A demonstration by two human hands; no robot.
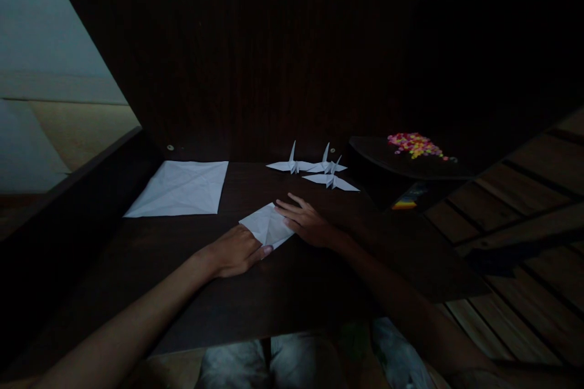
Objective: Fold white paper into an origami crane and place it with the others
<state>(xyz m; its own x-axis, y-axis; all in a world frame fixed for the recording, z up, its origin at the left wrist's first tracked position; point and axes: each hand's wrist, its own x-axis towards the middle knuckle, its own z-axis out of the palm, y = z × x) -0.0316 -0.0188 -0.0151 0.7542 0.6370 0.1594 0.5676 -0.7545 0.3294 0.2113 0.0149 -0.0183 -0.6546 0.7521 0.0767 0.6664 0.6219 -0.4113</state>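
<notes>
A partly folded white sheet of paper (269,226) with crease lines lies on the dark wooden desk in front of me. My left hand (235,252) grips its near left side, thumb on top, the other fingers hidden under or inside a layer. On the right side of the paper rests my right hand (305,220), its fingers stretched out and spread over the edge. Beyond my hands stand several white folded paper cranes, among them a left crane (291,166) and a front crane (331,180).
To the left lies a larger creased white sheet (182,189). A heap of small colourful pieces (417,144) sits on a dark raised shelf (374,147) at the right. A tall dark panel (255,61) closes off the back, and a low side board (77,194) borders the left.
</notes>
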